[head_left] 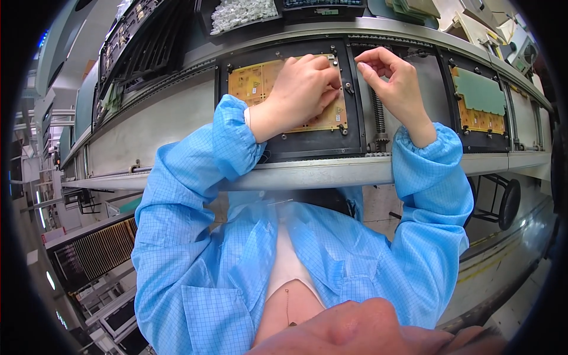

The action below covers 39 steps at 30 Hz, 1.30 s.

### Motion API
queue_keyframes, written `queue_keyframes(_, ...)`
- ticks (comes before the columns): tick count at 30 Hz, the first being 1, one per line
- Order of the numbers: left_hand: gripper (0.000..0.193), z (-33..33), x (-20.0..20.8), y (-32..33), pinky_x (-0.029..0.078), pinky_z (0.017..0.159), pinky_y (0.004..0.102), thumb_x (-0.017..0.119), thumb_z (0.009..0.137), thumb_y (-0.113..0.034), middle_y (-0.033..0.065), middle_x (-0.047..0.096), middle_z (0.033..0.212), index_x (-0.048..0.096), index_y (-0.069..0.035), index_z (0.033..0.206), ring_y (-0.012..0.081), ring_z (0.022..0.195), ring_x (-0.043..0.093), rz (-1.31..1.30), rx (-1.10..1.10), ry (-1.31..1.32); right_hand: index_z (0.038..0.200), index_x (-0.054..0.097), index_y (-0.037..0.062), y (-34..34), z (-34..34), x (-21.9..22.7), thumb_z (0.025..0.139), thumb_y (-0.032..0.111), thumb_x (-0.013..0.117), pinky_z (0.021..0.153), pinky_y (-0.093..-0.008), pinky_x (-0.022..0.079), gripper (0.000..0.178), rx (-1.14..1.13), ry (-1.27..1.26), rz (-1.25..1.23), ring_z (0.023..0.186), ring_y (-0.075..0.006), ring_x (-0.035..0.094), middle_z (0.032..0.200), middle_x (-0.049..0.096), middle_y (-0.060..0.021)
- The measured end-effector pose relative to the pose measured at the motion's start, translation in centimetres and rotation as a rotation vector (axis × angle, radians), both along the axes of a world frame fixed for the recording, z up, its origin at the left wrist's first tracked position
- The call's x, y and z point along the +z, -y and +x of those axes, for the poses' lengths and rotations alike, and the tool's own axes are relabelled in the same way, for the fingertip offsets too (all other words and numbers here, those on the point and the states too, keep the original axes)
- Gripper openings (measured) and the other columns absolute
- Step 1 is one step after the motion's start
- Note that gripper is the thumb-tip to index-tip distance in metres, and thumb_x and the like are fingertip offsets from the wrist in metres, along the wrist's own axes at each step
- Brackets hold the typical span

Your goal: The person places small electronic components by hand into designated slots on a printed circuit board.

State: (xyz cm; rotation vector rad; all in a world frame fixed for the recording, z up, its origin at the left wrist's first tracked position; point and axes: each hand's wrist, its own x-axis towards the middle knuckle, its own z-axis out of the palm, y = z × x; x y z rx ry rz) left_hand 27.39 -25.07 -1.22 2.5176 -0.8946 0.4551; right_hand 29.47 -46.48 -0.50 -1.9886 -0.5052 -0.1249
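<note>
A yellow-brown circuit board (245, 83) sits in a black carrier frame (353, 124) on the conveyor in front of me. My left hand (299, 89) is over the board's right half, its fingers curled down toward the upper right corner; the fingertips are partly hidden. Beside those fingers, at the corner, shows a small whitish part (331, 57). Just right of the frame, my right hand (393, 80) is raised with thumb and forefinger brought together in a pinch. Whatever either hand may hold is too small or too covered to make out.
Farther right, a second carrier holds another board (485, 122) partly covered by a green sheet (479, 92). Beyond the conveyor stand a bin of small white parts (242, 15) and a black tray (322, 10). The metal rail (313, 176) runs along the near side.
</note>
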Motion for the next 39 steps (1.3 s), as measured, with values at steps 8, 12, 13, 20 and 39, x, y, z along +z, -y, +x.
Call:
queue_keyframes(8, 0.011, -3.3, 0.3, 1.4, 0.043, 0.074, 0.0343, 0.063, 0.075, -0.019, 0.0047, 0.058, 0.088, 0.068, -0.010, 0.078, 0.0212, 0.087, 0.058, 0.474, -0.093, 0.405, 0.099, 0.067, 0.0005, 2.0, -0.8, -1.0, 0.092, 0.009, 0.064, 0.070, -0.0206, 0.047, 0.012, 0.010, -0.002, 0.073, 0.079, -0.0052, 0.058, 0.089, 0.065, -0.0006)
queue_keyframes(12, 0.012, 2.8, 2.5, -1.9, 0.048, 0.072, 0.0367, 0.065, 0.071, -0.009, 0.0063, 0.061, 0.086, 0.064, -0.009, 0.083, 0.0234, 0.083, 0.064, 0.280, 0.164, 0.360, 0.100, 0.066, 0.0012, 4.2, -2.3, -1.0, 0.092, 0.009, 0.062, 0.066, -0.0202, 0.042, 0.012, 0.026, -0.173, 0.136, 0.074, -0.0050, 0.053, 0.084, 0.060, 0.0019)
queue_keyframes(13, 0.008, 5.2, 2.4, -3.7, 0.049, 0.072, 0.0376, 0.064, 0.073, -0.010, 0.0076, 0.063, 0.083, 0.064, -0.009, 0.081, 0.0253, 0.083, 0.064, 0.193, 0.239, 0.452, 0.100, 0.065, 0.0008, 4.5, -2.5, -1.2, 0.092, 0.009, 0.062, 0.066, -0.0208, 0.043, 0.012, 0.034, -0.225, 0.169, 0.074, -0.0057, 0.053, 0.083, 0.060, 0.0014)
queue_keyframes(20, 0.011, 11.7, 1.4, -6.3, 0.053, 0.079, 0.0418, 0.066, 0.083, -0.017, 0.0084, 0.069, 0.092, 0.071, -0.008, 0.085, 0.0294, 0.092, 0.067, 0.346, 0.440, 0.197, 0.106, 0.066, -0.0005, 6.0, -3.8, -1.5, 0.093, 0.013, 0.065, 0.074, -0.0243, 0.052, 0.019, 0.046, -0.408, 0.239, 0.079, -0.0104, 0.062, 0.091, 0.068, -0.0050)
queue_keyframes(39, 0.012, 9.9, 4.9, -6.3, 0.054, 0.069, 0.0407, 0.066, 0.077, -0.008, 0.0190, 0.069, 0.076, 0.068, -0.001, 0.087, 0.0336, 0.074, 0.069, -0.158, 0.283, 0.041, 0.098, 0.070, -0.0005, 4.6, -4.8, -2.5, 0.088, 0.003, 0.068, 0.068, -0.0237, 0.049, 0.010, -0.018, -0.264, -0.096, 0.073, -0.0098, 0.060, 0.085, 0.066, -0.0031)
